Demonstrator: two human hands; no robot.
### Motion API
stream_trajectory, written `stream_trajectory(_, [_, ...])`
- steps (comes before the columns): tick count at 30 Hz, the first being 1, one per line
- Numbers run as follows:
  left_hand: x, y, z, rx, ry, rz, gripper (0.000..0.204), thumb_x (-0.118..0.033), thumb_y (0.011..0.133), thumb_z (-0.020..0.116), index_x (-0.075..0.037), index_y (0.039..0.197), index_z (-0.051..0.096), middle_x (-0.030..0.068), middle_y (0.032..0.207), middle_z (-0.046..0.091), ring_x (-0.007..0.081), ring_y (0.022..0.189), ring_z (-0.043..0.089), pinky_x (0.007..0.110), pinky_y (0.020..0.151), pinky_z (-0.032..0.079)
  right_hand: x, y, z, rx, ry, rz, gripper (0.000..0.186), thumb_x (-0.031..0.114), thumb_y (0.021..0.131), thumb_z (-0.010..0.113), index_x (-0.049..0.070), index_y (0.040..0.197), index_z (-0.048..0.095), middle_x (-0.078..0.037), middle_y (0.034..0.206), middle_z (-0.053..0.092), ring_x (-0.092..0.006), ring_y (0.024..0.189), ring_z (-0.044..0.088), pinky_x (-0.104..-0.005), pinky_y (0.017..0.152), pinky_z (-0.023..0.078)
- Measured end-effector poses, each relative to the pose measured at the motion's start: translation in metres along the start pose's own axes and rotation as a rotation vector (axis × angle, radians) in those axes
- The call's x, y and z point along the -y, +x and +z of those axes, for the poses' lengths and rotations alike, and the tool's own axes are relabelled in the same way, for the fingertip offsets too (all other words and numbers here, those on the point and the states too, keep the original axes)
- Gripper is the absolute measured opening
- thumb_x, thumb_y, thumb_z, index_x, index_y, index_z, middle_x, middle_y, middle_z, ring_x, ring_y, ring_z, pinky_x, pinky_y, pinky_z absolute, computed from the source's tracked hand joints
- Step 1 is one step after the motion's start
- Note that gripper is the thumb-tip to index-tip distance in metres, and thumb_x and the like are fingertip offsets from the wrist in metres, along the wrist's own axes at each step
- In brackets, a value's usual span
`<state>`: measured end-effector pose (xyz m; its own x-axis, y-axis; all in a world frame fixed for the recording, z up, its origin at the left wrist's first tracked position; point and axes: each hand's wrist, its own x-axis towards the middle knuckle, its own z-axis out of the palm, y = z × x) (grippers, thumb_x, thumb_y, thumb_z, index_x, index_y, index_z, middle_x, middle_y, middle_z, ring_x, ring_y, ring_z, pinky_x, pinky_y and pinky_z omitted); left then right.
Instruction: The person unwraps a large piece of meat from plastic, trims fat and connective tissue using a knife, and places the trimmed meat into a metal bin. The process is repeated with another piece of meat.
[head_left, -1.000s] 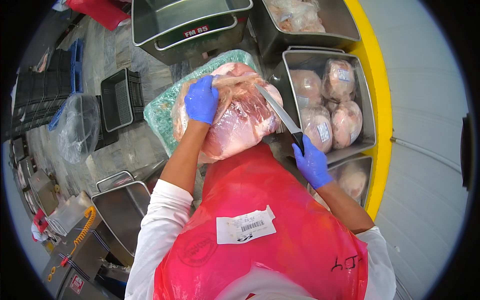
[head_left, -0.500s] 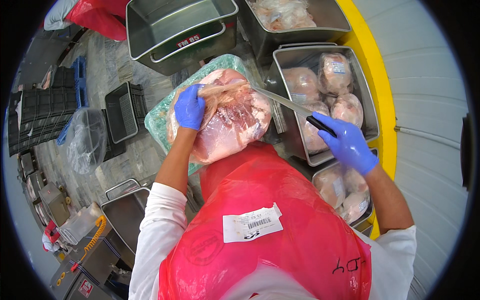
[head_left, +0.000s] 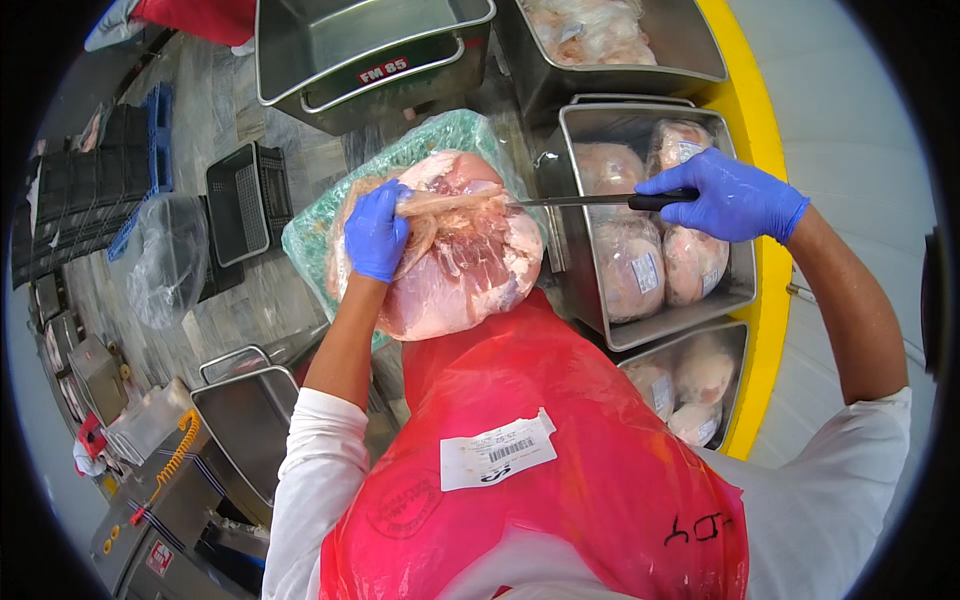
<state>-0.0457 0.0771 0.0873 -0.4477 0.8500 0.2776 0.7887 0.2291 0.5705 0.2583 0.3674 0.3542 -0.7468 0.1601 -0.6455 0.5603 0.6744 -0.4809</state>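
A large piece of raw pink meat (head_left: pixel 465 275), with loose clear plastic (head_left: pixel 435 205) over its upper left, rests on a green crate (head_left: pixel 310 240) covered in plastic, just in front of me. My left hand (head_left: pixel 377 232), gloved in blue, is closed on that plastic at the meat's left. My right hand (head_left: pixel 725 198), also gloved, grips the black handle of a long knife (head_left: pixel 575 201). The blade lies nearly level, pointing left, with its tip at the plastic on the meat; whether it is inside cannot be told.
Steel bins with bagged meat (head_left: pixel 630 270) stand along a yellow edge (head_left: pixel 755 390) at right; another steel bin (head_left: pixel 370 30) is ahead. Dark crates (head_left: pixel 240 205), a bagged bundle (head_left: pixel 165 260) and a steel bin (head_left: pixel 240 420) are at left. A person in red (head_left: pixel 190 20) shows at upper left.
My right hand has moved up and to the right, turning the knife from steeply slanted to nearly level. My left hand stays on the plastic, a little lower in view than one second ago.
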Motion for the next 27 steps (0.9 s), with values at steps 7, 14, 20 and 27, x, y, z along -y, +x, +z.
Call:
stream_trajectory(7, [0.0,0.002,0.0,0.007,-0.03,0.034,0.037,-0.007,0.077,0.063,-0.011,0.113,0.071,0.0135,0.117,0.071,0.0342,0.101,0.068,0.043,0.09,0.054,-0.009,0.018,0.02,0.048,0.151,0.079,0.042,0.018,0.093,0.067,0.008,0.133,0.065,-0.017,0.124,0.07,-0.031,0.11,0.069,-0.0359,0.098,0.051])
stream_trajectory(14, [0.001,-0.004,0.004,-0.087,-0.034,-0.097,0.035,-0.007,0.08,0.059,-0.009,0.113,0.072,0.0159,0.106,0.072,0.0366,0.097,0.068,0.044,0.089,0.054,-0.007,-0.019,0.196,-0.478,0.558,0.227,0.047,0.016,0.094,0.067,0.01,0.141,0.059,-0.02,0.108,0.073,-0.0215,0.094,0.072,-0.0341,0.084,0.055])
stream_trajectory(20, [-0.003,-0.002,0.003,-0.099,0.036,-0.184,0.028,-0.012,0.089,0.057,-0.009,0.112,0.074,0.0196,0.096,0.073,0.0364,0.087,0.071,0.042,0.079,0.055,-0.007,-0.005,0.293,-0.771,0.472,0.18,0.051,0.016,0.093,0.068,0.014,0.143,0.059,-0.017,0.083,0.066,-0.028,0.072,0.066,-0.0372,0.071,0.053])
stream_trajectory(27, [-0.003,0.001,0.012,-0.168,-0.107,-0.356,0.028,-0.017,0.089,0.057,-0.011,0.11,0.075,0.0196,0.092,0.072,0.0363,0.083,0.07,0.042,0.077,0.054,-0.007,0.005,0.349,-0.848,0.476,0.22,0.051,0.013,0.093,0.07,0.013,0.143,0.058,-0.018,0.097,0.07,-0.0258,0.08,0.068,-0.0348,0.076,0.054])
